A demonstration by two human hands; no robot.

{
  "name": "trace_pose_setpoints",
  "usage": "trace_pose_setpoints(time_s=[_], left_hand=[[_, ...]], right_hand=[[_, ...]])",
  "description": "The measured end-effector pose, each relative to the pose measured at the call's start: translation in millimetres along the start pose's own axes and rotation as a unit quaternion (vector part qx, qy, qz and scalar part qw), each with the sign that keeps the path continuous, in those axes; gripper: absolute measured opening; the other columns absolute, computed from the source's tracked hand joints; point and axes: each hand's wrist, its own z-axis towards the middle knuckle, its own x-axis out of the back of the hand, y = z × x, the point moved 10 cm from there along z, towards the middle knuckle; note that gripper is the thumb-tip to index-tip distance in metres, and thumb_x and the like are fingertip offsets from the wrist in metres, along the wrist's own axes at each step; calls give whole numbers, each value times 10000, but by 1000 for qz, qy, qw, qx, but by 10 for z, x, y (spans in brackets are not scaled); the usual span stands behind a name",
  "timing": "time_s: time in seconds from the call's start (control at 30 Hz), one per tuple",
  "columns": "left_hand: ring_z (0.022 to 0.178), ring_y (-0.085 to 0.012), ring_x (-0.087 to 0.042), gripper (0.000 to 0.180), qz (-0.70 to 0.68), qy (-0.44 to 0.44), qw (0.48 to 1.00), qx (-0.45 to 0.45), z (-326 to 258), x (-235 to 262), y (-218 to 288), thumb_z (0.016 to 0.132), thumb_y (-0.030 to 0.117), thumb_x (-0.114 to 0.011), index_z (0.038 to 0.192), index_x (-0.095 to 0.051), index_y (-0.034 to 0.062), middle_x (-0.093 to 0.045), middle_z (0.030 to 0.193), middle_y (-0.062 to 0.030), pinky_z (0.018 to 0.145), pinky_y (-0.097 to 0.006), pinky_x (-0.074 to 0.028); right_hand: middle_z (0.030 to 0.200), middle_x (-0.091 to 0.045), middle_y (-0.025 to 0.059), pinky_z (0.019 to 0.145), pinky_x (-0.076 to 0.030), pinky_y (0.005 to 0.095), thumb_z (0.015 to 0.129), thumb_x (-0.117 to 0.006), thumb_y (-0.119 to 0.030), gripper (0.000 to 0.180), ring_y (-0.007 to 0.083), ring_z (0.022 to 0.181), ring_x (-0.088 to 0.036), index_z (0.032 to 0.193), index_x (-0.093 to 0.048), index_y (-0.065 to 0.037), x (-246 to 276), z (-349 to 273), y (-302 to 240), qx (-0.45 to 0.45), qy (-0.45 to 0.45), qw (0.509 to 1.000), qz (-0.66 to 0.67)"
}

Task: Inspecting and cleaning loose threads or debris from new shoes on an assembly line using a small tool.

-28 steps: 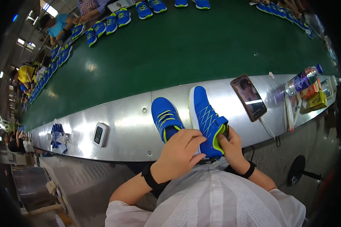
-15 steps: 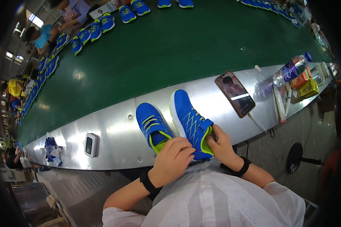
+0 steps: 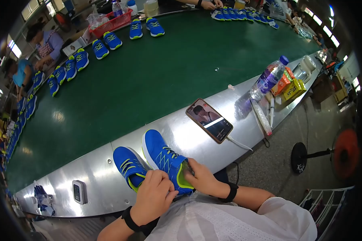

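Observation:
Two blue sneakers with lime-green linings lie side by side on the metal table edge, toes pointing away from me. My left hand (image 3: pixel 155 195) has its fingers curled together at the inner side of the opening of the right-hand sneaker (image 3: pixel 159 150). Whether the fingertips pinch its collar or something small is hidden. At that opening's other side, my right hand (image 3: pixel 207 179) grips the collar, its fingers partly inside the shoe. Beside my left hand rests the left-hand sneaker (image 3: pixel 124 160), with yellow-green laces; my hand covers part of its heel.
Beyond the metal edge (image 3: pixel 88 172) runs a green belt (image 3: pixel 149 76) lined with blue sneakers. A phone (image 3: pixel 210 120) on a cable, a bottle (image 3: pixel 268 78), and small boxes (image 3: pixel 291 86) stand to the right. At left are a white device (image 3: pixel 79 192) and dark gloves (image 3: pixel 42 197). Co-workers sit across.
The view has swung right and up, so the shoes appear lower and further left. Both hands stay at the same sneaker; my right fingers reach further into its opening.

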Motion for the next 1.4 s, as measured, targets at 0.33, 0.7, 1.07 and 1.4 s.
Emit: trace_pose_setpoints(time_s=[0.33, 0.7, 1.07, 1.4], left_hand=[[760, -312, -602, 192, -29, 74, 997, -8, -113, 95, -51, 738, 14, -743, 803, -564, 34, -617, 824, -115, 688, -387, -490], [737, -276, -607, 187, 94, 150, 984, -26, -317, 317, -153, 724, 36, -747, 852, -611, 45, -637, 815, -80, 637, -369, -492], [742, -259, -560, 139, 153, 89, 984, -4, -309, 232, -151, 739, 19, -648, 871, -660, 61, -561, 793, -69, 647, -367, -473], [807, -293, -581, 122, 74, 121, 990, -17, -169, 269, -85, 734, -7, -666, 833, -605, 30, -560, 882, -104, 698, -376, -487]], right_hand=[[865, -612, 283, 662, -480, 482, 884, -556, -160, 305, 472, 805, -612, 1128, -514, 18, 41, 48, 0, 37, 11, 999, -13], [839, -638, 217, 666, -485, 406, 882, -605, -198, 310, 363, 739, -645, 1101, -559, 16, 55, 45, 3, -6, -12, 1000, -17], [901, -666, 189, 725, -527, 355, 865, -681, -205, 353, 312, 805, -679, 1125, -549, -7, 454, -313, -85, 32, 78, 995, -45], [902, -598, 98, 524, -501, 298, 806, -742, -183, 315, 204, 615, -629, 1075, -618, -77, 371, -411, -730, 223, 75, 962, -137]])
